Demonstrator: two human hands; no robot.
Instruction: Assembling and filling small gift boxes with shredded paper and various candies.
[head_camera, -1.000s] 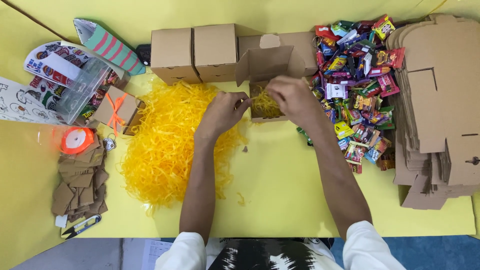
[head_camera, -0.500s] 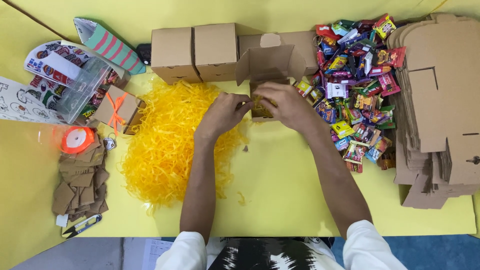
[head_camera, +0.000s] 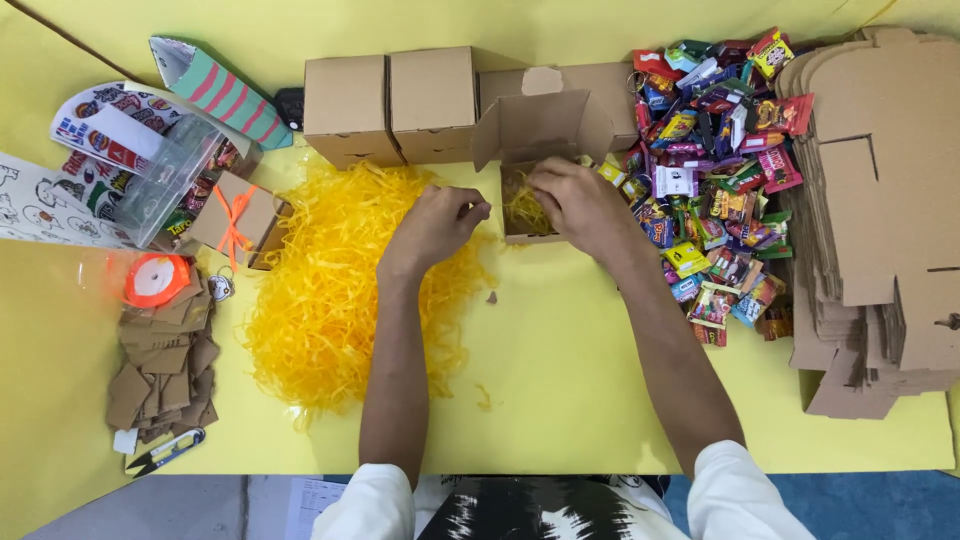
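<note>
Between both hands sits an open brown cardboard box, yellow shreds inside; right hand curled over them.

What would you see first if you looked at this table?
Probably the big fluffy heap of yellow paper shreds in the middle, left of the hands. Next, the bright pile of wrapped sweets on the right, beside a stack of flat cardboard. Between them, the left hand and right hand meet at a small open box with shreds inside.
</note>
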